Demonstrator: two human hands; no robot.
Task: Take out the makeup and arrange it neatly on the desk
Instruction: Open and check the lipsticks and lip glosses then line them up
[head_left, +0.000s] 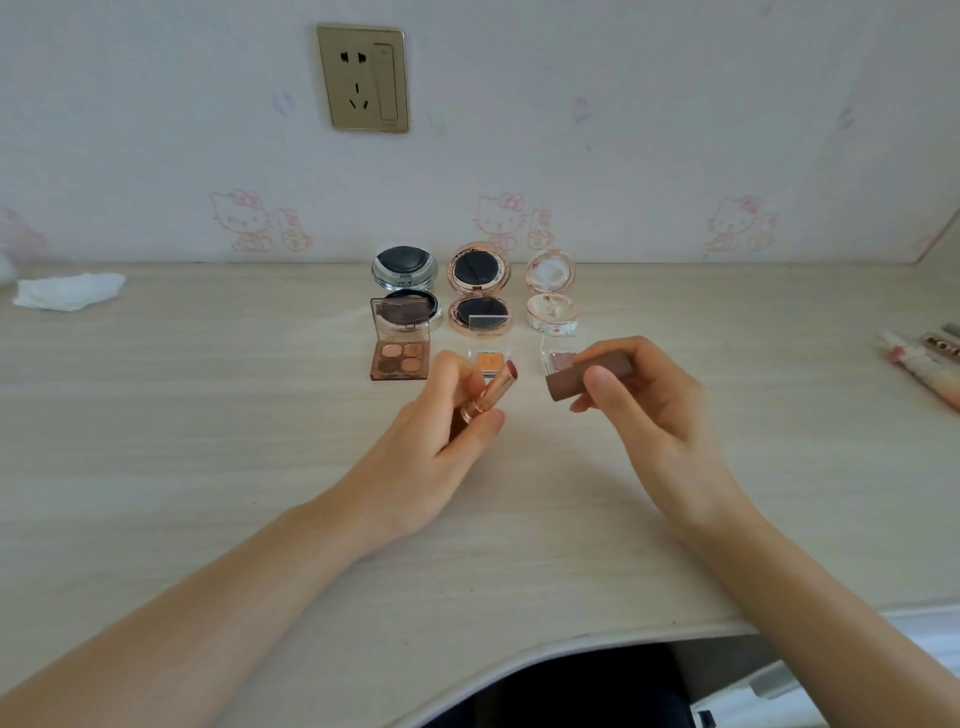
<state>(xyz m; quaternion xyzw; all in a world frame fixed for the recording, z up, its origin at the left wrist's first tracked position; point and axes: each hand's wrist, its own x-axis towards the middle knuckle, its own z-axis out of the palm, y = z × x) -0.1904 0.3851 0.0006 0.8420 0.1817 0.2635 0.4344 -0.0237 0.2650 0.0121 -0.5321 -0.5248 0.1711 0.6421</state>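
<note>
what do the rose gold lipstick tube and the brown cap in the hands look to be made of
The rose gold lipstick tube in the left hand looks like polished metal or metallised plastic: it shows bright glints. The brown lipstick cap in the right hand looks like matte plastic, flat in colour with no shine.

Both forearms reach forward, left hand (441, 431) and right hand (649, 410) raised, each grip pinched closed.
</note>
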